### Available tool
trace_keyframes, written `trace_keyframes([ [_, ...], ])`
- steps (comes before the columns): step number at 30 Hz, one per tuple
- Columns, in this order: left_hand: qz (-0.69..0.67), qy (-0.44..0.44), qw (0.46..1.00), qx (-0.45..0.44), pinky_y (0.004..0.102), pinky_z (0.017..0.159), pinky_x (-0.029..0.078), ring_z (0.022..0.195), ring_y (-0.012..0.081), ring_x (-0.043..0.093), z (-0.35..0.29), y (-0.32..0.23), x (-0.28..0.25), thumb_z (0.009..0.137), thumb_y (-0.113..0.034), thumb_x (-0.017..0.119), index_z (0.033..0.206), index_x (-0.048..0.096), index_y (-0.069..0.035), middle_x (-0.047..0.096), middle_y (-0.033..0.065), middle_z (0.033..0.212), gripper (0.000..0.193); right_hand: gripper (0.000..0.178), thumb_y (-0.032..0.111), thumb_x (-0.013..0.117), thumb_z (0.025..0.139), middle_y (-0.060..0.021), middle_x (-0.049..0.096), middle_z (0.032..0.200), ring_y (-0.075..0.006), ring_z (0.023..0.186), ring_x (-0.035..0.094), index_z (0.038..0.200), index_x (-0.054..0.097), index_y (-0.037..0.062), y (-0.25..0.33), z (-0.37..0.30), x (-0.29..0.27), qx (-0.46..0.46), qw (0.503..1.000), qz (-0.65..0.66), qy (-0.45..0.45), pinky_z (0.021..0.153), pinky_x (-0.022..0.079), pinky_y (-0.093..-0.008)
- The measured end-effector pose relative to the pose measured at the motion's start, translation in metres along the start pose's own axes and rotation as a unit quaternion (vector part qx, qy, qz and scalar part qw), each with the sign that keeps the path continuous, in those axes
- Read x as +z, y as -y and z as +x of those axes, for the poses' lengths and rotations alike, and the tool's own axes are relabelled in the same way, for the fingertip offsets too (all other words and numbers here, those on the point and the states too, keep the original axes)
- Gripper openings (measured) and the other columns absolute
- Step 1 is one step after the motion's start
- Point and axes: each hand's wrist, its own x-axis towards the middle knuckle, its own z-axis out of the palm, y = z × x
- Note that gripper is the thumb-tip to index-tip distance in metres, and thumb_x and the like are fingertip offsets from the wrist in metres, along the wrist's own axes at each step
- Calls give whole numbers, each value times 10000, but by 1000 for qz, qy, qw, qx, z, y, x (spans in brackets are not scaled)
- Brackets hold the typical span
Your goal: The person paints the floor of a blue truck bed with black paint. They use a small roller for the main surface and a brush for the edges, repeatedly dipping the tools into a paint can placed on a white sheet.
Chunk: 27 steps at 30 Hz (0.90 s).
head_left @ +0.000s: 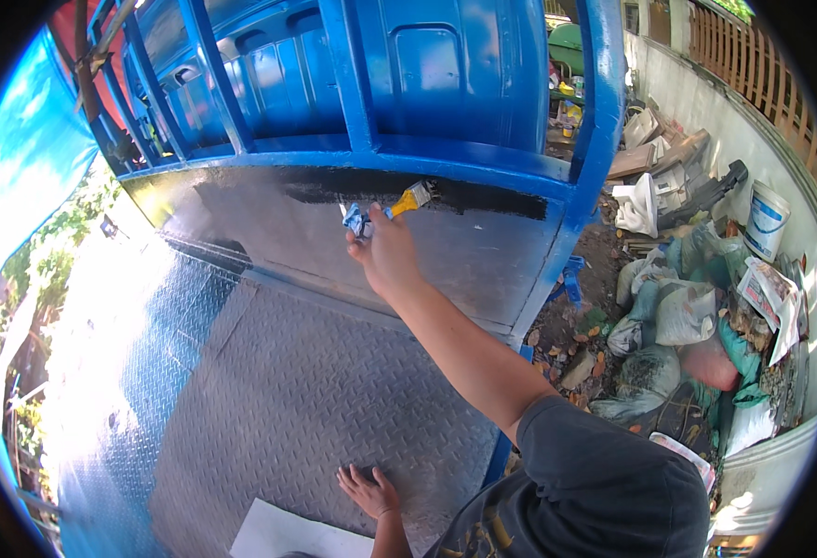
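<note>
My right hand [385, 251] is closed around a paintbrush [409, 201] with a yellow handle. Its bristles touch the top part of a grey metal panel [408, 251], at a strip of wet-looking black paint [497, 201]. A crumpled blue-and-white bit [357, 220], perhaps a rag, pokes out beside the fingers of that hand. My left hand [368, 491] rests flat on the diamond-plate metal floor [297, 391], fingers spread, holding nothing. Black paint also covers part of the panel's left side. Above the panel runs a blue rail [446, 158] of a metal frame.
Blue upright bars [348, 74] rise before a blue vehicle body [436, 74]. A white sheet [297, 532] lies near my left hand. Beyond the right edge are filled sacks [683, 312], a white bucket [766, 220], scrap wood and a wall. Bright sun hits the floor's left side.
</note>
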Motion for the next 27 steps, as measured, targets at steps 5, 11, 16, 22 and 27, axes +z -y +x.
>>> trace_keyframes([
  [5,-4,0,1000,0,551,1292,231,1570,455,246,2,-1,0,982,-323,654,1523,454,-2,323,231,1673,660,195,254,503,1121,-77,633,969,-173,710,662,1238,416,126,-19,15,14,2,1000,-12,6,576,531,-310],
  [11,2,-8,1000,1,561,1289,237,1566,459,257,3,1,1,957,-317,680,1509,466,5,348,250,1655,674,208,247,496,1122,-76,634,984,-177,718,667,1277,407,141,-50,38,37,25,999,-14,15,567,528,-307],
  [16,9,9,1000,-18,549,1283,245,1568,443,260,6,-7,-1,961,-290,685,1489,483,8,352,234,1660,640,232,242,479,1124,-87,619,1013,-175,719,657,1310,386,139,-82,63,55,39,998,-25,30,582,529,-314],
  [22,17,-4,1000,-8,555,1276,258,1553,468,277,5,-3,-1,943,-292,693,1472,493,5,362,250,1647,639,203,227,491,1118,-102,646,968,-206,715,685,1277,402,136,-128,95,79,60,997,-33,30,545,570,-330],
  [27,17,-8,1000,-1,573,1275,259,1542,491,283,7,0,1,929,-291,699,1480,486,-26,361,263,1641,648,206,236,491,1118,-110,643,975,-205,714,686,1256,380,132,-165,122,95,78,994,-51,56,548,568,-328],
])
